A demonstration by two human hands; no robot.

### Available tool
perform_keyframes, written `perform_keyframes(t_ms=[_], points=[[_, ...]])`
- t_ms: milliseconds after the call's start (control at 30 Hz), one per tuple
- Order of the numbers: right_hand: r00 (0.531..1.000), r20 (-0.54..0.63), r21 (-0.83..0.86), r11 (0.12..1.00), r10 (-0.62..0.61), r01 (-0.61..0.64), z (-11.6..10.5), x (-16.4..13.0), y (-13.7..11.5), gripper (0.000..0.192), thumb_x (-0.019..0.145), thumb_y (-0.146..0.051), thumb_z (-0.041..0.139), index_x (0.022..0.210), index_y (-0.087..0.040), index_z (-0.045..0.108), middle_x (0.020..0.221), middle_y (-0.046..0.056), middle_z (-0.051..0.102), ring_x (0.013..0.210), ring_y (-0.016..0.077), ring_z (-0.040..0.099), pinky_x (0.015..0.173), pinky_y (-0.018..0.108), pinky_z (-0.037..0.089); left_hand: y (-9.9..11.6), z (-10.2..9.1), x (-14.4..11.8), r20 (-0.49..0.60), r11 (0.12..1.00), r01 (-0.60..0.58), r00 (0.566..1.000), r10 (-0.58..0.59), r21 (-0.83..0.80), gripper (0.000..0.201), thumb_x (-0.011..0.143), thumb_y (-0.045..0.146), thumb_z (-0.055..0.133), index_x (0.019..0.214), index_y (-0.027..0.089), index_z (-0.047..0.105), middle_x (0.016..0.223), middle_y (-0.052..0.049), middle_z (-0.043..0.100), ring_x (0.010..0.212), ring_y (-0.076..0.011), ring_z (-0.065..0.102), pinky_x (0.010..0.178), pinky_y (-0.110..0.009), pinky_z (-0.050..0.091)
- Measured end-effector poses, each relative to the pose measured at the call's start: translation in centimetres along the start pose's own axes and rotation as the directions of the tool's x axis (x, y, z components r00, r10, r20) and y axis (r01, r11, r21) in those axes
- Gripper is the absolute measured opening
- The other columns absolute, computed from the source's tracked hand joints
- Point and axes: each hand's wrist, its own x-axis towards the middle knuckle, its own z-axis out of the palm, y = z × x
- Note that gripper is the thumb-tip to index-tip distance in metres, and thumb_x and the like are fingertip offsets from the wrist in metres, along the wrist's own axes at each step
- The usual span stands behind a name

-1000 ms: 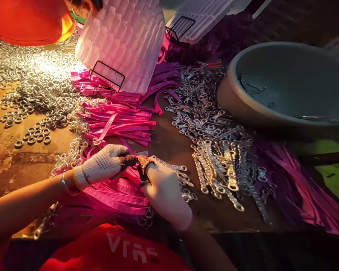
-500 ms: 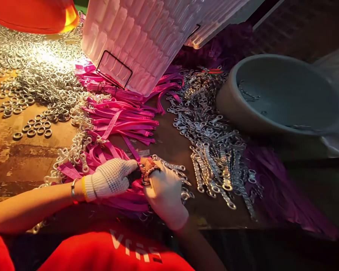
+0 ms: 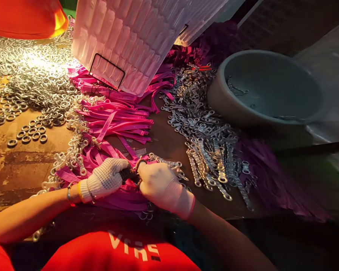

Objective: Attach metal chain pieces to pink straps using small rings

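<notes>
**Pink straps: one in my fingers, many done, many loose**

Straps (image 3: pixel 121 195) lie under my hands at the near edge of the table (image 3: pixel 14 162), a pink pile, and I work on one at its top. My left hand (image 3: pixel 106 178) and right hand (image 3: pixel 158 182) meet fingertip to fingertip over it, both gloved, both pinched closed on something small and dark between them; I cannot tell whether that is a strap end or a metal piece.

By my judgement the work is about midway. Straps with rings (image 3: pixel 73 158) on their ends fan out just left of my left hand, and they look finished. Bare straps (image 3: pixel 121 120) lie farther back, under the white basket (image 3: pixel 135 41), so they seem still to be done.

Supplies are plentiful: a heap of loose rings (image 3: pixel 31 82) at far left, metal links (image 3: pixel 209 143) spread right of my hands. Beyond them the grey basin (image 3: pixel 223 105) holds only a few pieces.
</notes>
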Motion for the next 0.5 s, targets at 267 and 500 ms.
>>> perform_keyframes(t_ms=[267, 500], points=[[0.991, -0.100, 0.000, 0.996, -0.088, 0.089, -0.1, 0.1, -0.7, 0.017, 0.087, -0.016, 0.050, 0.096, -0.012, 0.064, 0.075, 0.011, 0.068, 0.065, 0.0247, 0.066, 0.055, 0.029, 0.038, -1.1, -0.8, 1.5, 0.006, 0.999, -0.024, 1.000, 0.024, 0.041, 0.014, 0.082, 0.016, 0.051, 0.072, 0.016, 0.061, 0.069, -0.001, 0.063, 0.063, -0.0128, 0.053, 0.060, -0.022, 0.042], [0.989, -0.141, 0.031, 0.998, 0.052, -0.048, -0.3, -3.8, 2.4, 0.012, 0.083, -0.026, 0.067, 0.079, -0.015, 0.070, 0.083, 0.015, 0.070, 0.079, 0.0282, 0.065, 0.067, 0.036, 0.047, 1.0, -3.8, 0.8, 0.009, 0.995, 0.041, 0.999, -0.040, -0.086, 0.033, 0.088, 0.029, 0.061, 0.119, 0.017, 0.065, 0.091, -0.007, 0.071, 0.068, -0.0130, 0.062, 0.055, -0.020, 0.048]])
